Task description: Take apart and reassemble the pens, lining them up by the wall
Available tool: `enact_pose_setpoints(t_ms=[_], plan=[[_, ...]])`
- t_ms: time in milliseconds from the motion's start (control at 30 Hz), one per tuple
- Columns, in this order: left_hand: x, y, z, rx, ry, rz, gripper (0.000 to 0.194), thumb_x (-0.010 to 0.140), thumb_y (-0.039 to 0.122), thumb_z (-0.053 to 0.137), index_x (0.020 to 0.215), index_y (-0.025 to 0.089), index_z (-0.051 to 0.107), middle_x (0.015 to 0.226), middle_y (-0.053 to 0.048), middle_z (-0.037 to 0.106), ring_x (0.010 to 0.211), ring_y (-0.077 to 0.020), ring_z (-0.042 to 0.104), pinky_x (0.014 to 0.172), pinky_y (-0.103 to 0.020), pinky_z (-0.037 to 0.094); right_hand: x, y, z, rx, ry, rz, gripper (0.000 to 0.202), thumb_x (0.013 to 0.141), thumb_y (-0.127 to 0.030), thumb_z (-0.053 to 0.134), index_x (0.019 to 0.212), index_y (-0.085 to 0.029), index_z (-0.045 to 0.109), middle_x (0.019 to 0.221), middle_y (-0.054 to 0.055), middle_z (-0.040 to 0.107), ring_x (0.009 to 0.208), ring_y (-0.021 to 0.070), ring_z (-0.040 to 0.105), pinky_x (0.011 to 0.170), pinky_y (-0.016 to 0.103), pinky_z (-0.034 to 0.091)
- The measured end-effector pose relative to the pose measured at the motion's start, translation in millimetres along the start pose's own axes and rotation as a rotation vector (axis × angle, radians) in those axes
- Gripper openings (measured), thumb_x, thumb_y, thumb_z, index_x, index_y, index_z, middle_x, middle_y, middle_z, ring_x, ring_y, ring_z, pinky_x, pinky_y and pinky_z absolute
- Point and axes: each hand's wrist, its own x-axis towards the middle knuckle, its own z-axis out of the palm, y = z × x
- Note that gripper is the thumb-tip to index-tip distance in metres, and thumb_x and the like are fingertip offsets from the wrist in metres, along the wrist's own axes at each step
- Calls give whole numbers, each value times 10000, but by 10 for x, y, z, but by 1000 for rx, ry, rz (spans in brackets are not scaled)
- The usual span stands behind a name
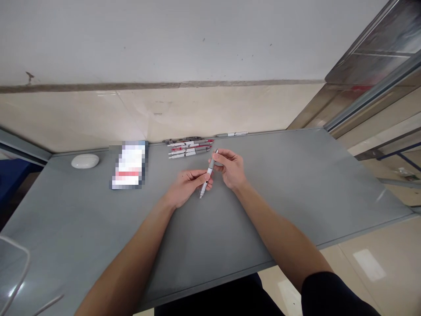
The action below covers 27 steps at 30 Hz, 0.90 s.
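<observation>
A white and grey pen (pixel 204 188) is held between both hands above the grey table (pixel 210 245), tilted, with its dark tip up and to the right. My left hand (pixel 189 186) pinches the white middle of the barrel. Near the tip, the fingers of my right hand (pixel 230 167) are closed on the grey grip. Just behind the hands lie several pens (pixel 188 152), some with red parts, side by side. Another pen (pixel 232 134) rests alone along the table's back edge.
At the left are a white rounded case (pixel 85 161) and a blurred flat object (pixel 129 166). A white cable (pixel 24 267) runs over the near left corner. Behind the table stands a tiled wall (pixel 210 107).
</observation>
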Motion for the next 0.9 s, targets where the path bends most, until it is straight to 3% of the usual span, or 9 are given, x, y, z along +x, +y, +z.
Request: enact_pose_setpoints(t_ms=[167, 333, 533, 667, 900], plan=[[10, -4, 9, 47, -5, 23, 286, 820, 455, 686, 843, 177, 746, 837, -61, 685, 730, -151, 599, 714, -295, 482, 1, 8, -6, 26, -27, -14, 213, 600, -297, 840, 740, -229, 695, 738, -32, 688, 677, 138, 678, 588, 269, 554], [13, 9, 70, 206, 198, 65, 373, 810, 511, 670, 1007, 207, 761, 903, -64, 728, 764, -177, 639, 711, -291, 494, 6, 22, 6, 69, 31, -56, 212, 617, -295, 833, 753, -234, 682, 726, -42, 663, 688, 123, 663, 653, 279, 566], [21, -31, 126, 437, 360, 168, 347, 800, 488, 675, 1014, 232, 770, 693, 1, 665, 662, -155, 579, 655, -269, 446, 10, 15, 28, 81, 115, -83, 243, 615, -320, 826, 756, -243, 645, 766, -46, 656, 724, 117, 649, 740, 296, 577], [22, -29, 131, 439, 348, 161, 337, 809, 492, 651, 975, 225, 773, 650, 5, 640, 629, -149, 561, 620, -260, 434, 12, 23, 41, 87, 100, -46, 253, 612, -324, 828, 778, -241, 656, 802, -37, 663, 738, 122, 658, 728, 288, 580], [-1, 13, 91, 367, 228, 159, 363, 815, 528, 633, 835, 186, 750, 704, -22, 665, 611, -144, 581, 638, -267, 469, -9, 25, 31, 9, 85, -52, 239, 632, -359, 815, 773, -234, 667, 812, -20, 678, 759, 138, 669, 734, 299, 582]])
